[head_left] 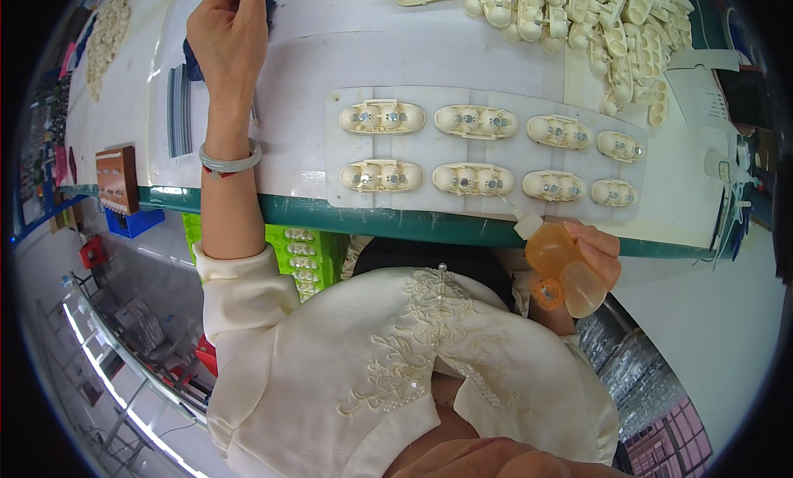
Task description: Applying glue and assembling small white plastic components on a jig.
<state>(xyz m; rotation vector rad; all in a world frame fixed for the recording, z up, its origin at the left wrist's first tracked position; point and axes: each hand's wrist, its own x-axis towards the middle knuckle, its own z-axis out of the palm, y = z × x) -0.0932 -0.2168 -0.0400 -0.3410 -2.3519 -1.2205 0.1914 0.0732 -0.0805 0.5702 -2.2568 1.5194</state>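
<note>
At the far left edge of the white table (289, 57) a small brown wooden block (116, 179) sits near the green rim, with a blue bin (132, 222) just under it. Beside that lies a short stack of grey strips (178, 110). The person's left hand (229, 28) is stretched far up the table, a pale bangle (230, 159) on the wrist; its fingers are curled at the top edge of the view and touch something dark blue (194, 65) there, but I cannot tell whether they grip anything. Below the table edge a bright green crate (301, 247) holds more cream parts.

In the middle a clear plastic sheet (496, 106) lies flat on the table, carrying two rows of four cream moulded housings (382, 117), each with small metal spots in its hollows. Above it, towards the right, a loose heap of the same cream parts (595, 23) is piled up.

At the right, just off the table's near edge, the right hand (591, 259) is wrapped around a small amber squeeze bottle (553, 251). Its white nozzle (529, 225) points up and left, just beside the lower corner of the sheet, close to the lower row of housings.
</note>
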